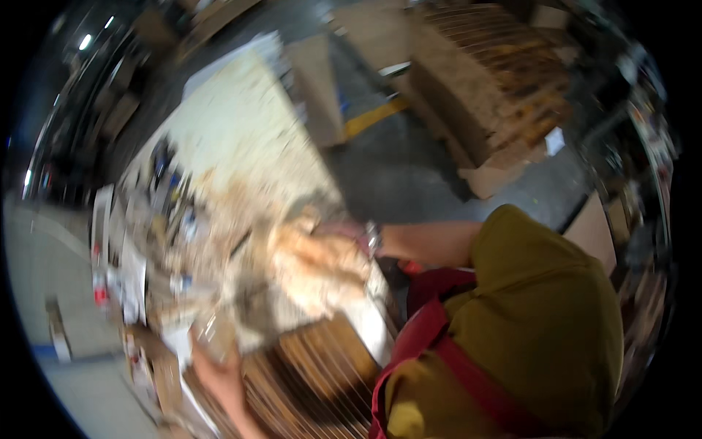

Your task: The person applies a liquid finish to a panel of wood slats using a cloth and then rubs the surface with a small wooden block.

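At the worktable's near left, my left hand [221,374] is closed around a clear, see-through thing [217,333]; its exact kind does not show. A slatted brown wooden panel [311,369] lies beside that hand. My right arm, with a metal-banded watch [374,238] at the wrist, reaches across to the left over the table. My right hand [344,233] is smeared by motion and its fingers cannot be made out. Against it is a crumpled, orange-stained pale thing [311,260] that looks like cloth.
The long pale worktable [241,110] is stained and dusty. Several blurred tools [172,183] and small items lie along its left side. Beyond its right edge, an open cardboard box [453,95] and stacked slatted brown panels [512,66] stand on the grey floor. Another cardboard piece [314,88] leans near the table.
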`<control>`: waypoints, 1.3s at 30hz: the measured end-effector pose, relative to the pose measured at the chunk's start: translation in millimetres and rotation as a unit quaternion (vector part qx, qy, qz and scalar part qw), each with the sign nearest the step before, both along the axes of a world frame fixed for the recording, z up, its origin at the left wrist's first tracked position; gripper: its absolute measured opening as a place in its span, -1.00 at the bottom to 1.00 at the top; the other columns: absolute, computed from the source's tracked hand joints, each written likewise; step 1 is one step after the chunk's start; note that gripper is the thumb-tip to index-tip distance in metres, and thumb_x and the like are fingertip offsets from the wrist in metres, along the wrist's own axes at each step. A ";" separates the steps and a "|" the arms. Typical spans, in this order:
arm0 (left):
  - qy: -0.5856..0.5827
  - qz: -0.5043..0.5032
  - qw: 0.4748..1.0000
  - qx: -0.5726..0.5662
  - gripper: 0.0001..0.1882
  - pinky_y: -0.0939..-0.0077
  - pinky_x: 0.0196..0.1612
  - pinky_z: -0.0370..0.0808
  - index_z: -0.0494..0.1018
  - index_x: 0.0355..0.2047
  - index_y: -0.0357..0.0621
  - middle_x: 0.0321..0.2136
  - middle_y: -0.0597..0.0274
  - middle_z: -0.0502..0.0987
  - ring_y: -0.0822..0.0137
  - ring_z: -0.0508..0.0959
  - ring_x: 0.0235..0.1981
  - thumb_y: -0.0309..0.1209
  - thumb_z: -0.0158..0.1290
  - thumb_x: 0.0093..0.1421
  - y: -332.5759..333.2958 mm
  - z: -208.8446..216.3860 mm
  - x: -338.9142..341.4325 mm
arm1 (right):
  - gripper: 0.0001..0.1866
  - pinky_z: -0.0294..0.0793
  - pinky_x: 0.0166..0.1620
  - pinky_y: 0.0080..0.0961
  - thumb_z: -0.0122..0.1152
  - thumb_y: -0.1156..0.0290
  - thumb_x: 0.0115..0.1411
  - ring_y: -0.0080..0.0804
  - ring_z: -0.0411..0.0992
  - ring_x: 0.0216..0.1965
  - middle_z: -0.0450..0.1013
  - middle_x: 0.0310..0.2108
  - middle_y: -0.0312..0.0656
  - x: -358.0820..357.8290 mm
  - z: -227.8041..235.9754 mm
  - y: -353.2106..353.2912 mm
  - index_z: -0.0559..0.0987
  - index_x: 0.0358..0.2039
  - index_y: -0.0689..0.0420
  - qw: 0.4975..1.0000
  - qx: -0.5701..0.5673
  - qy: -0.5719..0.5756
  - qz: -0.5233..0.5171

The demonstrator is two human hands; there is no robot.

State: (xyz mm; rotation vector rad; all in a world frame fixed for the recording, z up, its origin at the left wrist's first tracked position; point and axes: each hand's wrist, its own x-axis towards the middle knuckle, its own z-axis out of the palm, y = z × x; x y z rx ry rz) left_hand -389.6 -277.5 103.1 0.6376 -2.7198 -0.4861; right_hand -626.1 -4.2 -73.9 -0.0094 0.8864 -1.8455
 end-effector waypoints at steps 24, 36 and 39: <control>-0.263 -0.101 0.909 -0.309 -0.27 0.11 -0.05 0.39 0.33 0.17 0.13 -0.06 -0.05 0.48 0.02 0.51 -0.12 -0.42 0.25 -0.09 95.7 -10.7 -0.5 | -0.36 0.41 0.15 -0.30 0.16 -0.06 0.23 -0.27 0.41 0.10 0.40 0.14 -0.05 23.4 -45.4 -22.8 0.42 0.18 0.10 0.993 -0.111 0.015 0.042; -0.320 -0.083 0.894 -0.302 -0.16 0.06 -0.04 0.49 0.18 0.30 0.27 -0.06 -0.07 0.52 -0.07 0.52 -0.03 0.01 0.24 0.02 96.8 -5.2 -24.5 | -0.36 0.24 0.21 -0.42 0.09 -0.16 0.22 -0.37 0.31 0.14 0.36 0.18 -0.20 31.0 -60.3 -37.9 0.46 0.19 -0.04 0.993 0.024 0.112 0.004; -0.361 -0.069 0.901 -0.233 -0.10 0.04 -0.11 0.53 0.18 0.31 0.36 -0.04 -0.08 0.49 -0.09 0.54 -0.06 0.12 0.26 -0.04 120.8 14.4 -12.2 | -0.37 0.40 0.07 -0.43 0.23 -0.10 0.16 -0.42 0.39 0.01 0.44 0.07 -0.27 32.9 -58.7 -43.3 0.52 0.07 0.12 0.996 0.026 0.079 0.023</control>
